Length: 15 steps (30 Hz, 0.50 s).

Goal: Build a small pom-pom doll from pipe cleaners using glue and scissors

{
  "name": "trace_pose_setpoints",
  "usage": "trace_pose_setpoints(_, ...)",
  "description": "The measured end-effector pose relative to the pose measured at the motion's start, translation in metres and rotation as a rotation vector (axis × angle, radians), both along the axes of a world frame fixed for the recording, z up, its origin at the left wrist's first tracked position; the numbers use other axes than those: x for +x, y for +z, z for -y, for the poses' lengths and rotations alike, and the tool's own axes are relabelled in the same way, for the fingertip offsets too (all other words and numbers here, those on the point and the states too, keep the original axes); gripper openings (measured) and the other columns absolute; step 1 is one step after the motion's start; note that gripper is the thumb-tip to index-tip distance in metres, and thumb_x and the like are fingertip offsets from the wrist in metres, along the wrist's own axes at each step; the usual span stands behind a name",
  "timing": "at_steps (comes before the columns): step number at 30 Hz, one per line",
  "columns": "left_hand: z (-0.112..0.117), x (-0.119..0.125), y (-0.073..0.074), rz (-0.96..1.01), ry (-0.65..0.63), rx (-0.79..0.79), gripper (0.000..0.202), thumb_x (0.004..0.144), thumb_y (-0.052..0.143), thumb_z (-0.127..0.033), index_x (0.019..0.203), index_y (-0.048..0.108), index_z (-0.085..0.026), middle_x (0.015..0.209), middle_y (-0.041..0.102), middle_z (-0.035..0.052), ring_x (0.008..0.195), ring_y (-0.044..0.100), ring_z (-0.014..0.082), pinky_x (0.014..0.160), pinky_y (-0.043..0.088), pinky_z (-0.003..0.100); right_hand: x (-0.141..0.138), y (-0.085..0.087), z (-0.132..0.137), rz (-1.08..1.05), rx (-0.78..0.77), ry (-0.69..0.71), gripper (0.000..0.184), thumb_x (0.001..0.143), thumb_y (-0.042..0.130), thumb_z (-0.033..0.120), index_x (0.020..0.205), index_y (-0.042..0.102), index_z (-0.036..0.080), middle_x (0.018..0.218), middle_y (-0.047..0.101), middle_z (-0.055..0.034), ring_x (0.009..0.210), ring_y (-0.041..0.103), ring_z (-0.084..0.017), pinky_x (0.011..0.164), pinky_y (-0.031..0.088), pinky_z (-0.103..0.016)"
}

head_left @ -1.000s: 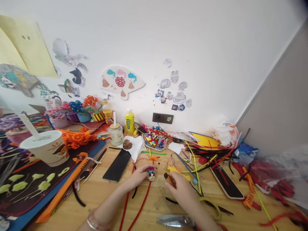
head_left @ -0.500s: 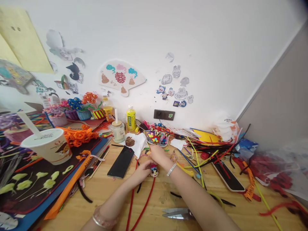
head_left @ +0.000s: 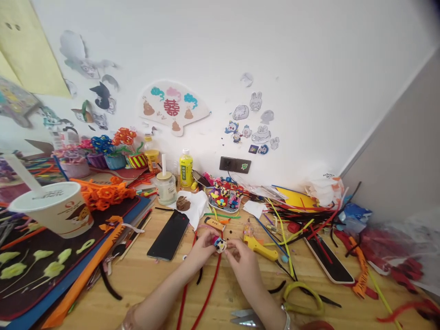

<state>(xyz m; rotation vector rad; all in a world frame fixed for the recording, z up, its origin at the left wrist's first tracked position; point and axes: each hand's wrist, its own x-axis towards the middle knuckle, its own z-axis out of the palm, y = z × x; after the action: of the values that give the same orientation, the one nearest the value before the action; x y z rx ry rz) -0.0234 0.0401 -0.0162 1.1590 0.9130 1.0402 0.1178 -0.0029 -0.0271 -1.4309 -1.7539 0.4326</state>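
Observation:
A small colourful figure (head_left: 219, 244) with a white face is pinched between both my hands above the wooden table (head_left: 144, 284). My left hand (head_left: 201, 246) grips it from the left with fingers curled. From the right, my right hand (head_left: 240, 259) meets it, fingertips closed against the figure. Red pipe cleaners (head_left: 206, 288) trail from under my hands toward the table's near edge. A yellow glue gun (head_left: 258, 245) lies just right of my hands and a black phone (head_left: 168, 234) lies to the left.
Scissors (head_left: 245, 318) lie near the front edge. A paper cup with a straw (head_left: 55, 211) stands on dark mats at left. A tray of small figures (head_left: 224, 198), a jar (head_left: 166, 187) and a yellow bottle (head_left: 186, 167) stand by the wall. Loose pipe cleaners (head_left: 302, 215) pile at right.
My right hand reached out toward the tray of figures, then came back and closed on the small figure held by my left hand. The view tilted slightly upward.

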Motion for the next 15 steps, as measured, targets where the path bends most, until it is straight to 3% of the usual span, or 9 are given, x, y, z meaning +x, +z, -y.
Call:
trace_pose_setpoints(6, -0.0021, 0.0037, -0.0067, 0.070, 0.009, 0.031, 0.027, 0.050, 0.054, -0.005, 0.072, 0.050, -0.019, 0.072, 0.054, -0.0042, 0.073, 0.053, 0.0140, 0.064, 0.042, 0.024, -0.0025, 0.0014, -0.0017, 0.011, 0.092, -0.011, 0.014, 0.075, 0.054, 0.013, 0.086, 0.061, 0.019, 0.084, 0.067, -0.0052, 0.074, 0.061, -0.020, 0.067, 0.048, -0.031)
trace_pose_setpoints(15, -0.0004, 0.0045, -0.0100, 0.075, 0.005, 0.013, 0.029, 0.049, 0.054, -0.002, 0.073, 0.053, -0.019, 0.072, 0.054, -0.0041, 0.072, 0.052, 0.0137, 0.064, 0.042, 0.024, -0.0006, 0.0017, 0.0000, -0.008, 0.065, -0.010, 0.013, 0.073, 0.054, 0.010, 0.080, 0.060, 0.019, 0.078, 0.065, -0.0029, 0.070, 0.060, -0.018, 0.065, 0.047, -0.028)
